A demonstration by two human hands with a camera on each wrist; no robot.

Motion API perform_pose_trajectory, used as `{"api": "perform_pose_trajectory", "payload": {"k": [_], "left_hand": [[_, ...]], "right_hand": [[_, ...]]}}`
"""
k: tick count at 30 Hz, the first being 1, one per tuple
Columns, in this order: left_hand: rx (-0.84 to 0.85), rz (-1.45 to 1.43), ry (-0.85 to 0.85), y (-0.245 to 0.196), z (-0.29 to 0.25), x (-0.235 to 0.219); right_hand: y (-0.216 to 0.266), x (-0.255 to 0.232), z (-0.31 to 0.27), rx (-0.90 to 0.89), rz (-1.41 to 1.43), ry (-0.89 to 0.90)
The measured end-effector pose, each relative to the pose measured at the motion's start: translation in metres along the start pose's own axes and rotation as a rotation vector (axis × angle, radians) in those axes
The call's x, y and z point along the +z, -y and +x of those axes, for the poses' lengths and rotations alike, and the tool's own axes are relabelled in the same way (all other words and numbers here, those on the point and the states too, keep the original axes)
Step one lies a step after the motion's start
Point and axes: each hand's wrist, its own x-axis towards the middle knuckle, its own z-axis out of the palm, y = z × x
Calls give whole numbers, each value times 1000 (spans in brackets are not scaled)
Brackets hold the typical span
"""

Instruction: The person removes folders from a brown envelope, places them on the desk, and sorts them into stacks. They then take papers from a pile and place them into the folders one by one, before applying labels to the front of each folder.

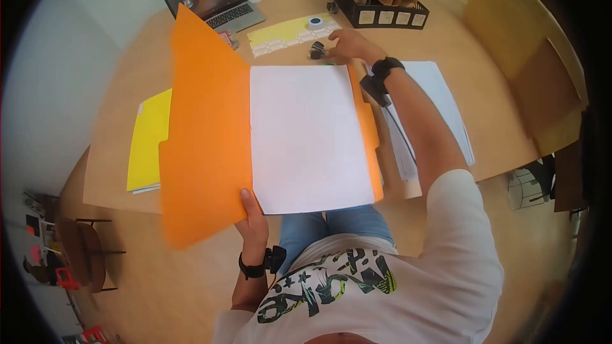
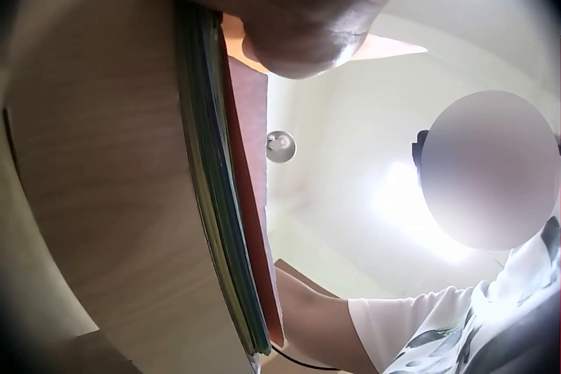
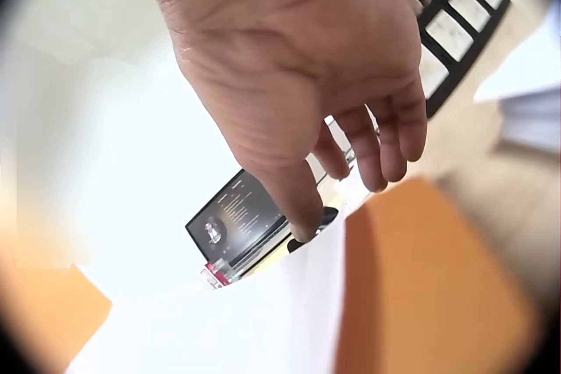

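An open orange folder (image 1: 207,121) lies in front of me with white sheets (image 1: 306,134) on its right side. My left hand (image 1: 254,224) grips the lower edge at the fold, thumb on top and fingers hidden beneath. In the left wrist view, several coloured folders (image 2: 223,190) are stacked below the orange one. My right hand (image 1: 354,44) reaches over the folder's top edge, beside a black binder clip (image 1: 317,50). In the right wrist view the fingers (image 3: 372,159) are loosely bent, with nothing seen between them.
A yellow folder (image 1: 148,143) lies at left, partly under the orange cover. White papers (image 1: 440,102) lie under my right forearm. Farther back are a laptop (image 1: 213,0), a label sheet (image 1: 280,35) with a small round roll (image 1: 315,23) on it, and a black file holder (image 1: 389,18).
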Motion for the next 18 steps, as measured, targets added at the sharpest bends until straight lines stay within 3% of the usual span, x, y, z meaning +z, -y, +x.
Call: {"api": "perform_pose_trajectory", "payload": {"k": [2, 3, 6, 7, 10, 11, 14, 18], "left_hand": [[-19, 31, -19, 15, -2, -5], [-32, 47, -28, 20, -2, -6], [5, 28, 44, 0, 1, -2], [7, 46, 28, 5, 1, -4], [-4, 83, 4, 22, -3, -9], [-10, 83, 7, 24, -3, -9], [-43, 90, 16, 24, -4, -10], [-35, 35, 49, 12, -1, -8]], "right_hand": [[5, 17, 2, 80, 145, -1], [6, 25, 3, 35, 126, -41], [-4, 35, 17, -8, 296, 126], [2, 31, 14, 0, 237, 102], [-14, 30, 32, 62, 409, 104], [-13, 22, 33, 131, 700, 206], [19, -18, 20, 44, 801, 284], [58, -39, 21, -126, 651, 487]]}}
